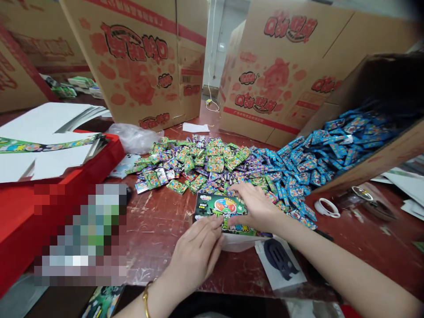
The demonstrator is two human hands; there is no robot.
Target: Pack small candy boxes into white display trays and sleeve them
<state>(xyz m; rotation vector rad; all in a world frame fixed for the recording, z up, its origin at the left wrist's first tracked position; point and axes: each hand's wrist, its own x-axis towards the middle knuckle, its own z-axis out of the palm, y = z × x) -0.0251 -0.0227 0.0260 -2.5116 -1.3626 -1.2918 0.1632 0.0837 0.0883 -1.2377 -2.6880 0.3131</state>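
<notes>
A flat green-and-black candy box point(207, 202) with a colourful printed wheel lies on the table between my hands. My right hand point(260, 206) grips it from the right, fingers over the far edge and thumb across the top. At the near left corner, my left hand point(198, 251) holds the box with its fingers close together; the fingertips rest on the printed face. Just beyond the box spreads a pile of small wrapped candy packets point(215, 161), green and purple. Blue packets point(298, 163) continue the pile to the right.
Large cardboard cartons point(139, 79) stand at the back, and another carton point(374, 163) on its side spills blue packets. On the left, a red box point(115, 152) holds white card sheets point(49, 117). A tape roll point(327, 207) and a dark cutout on paper point(281, 260) lie right.
</notes>
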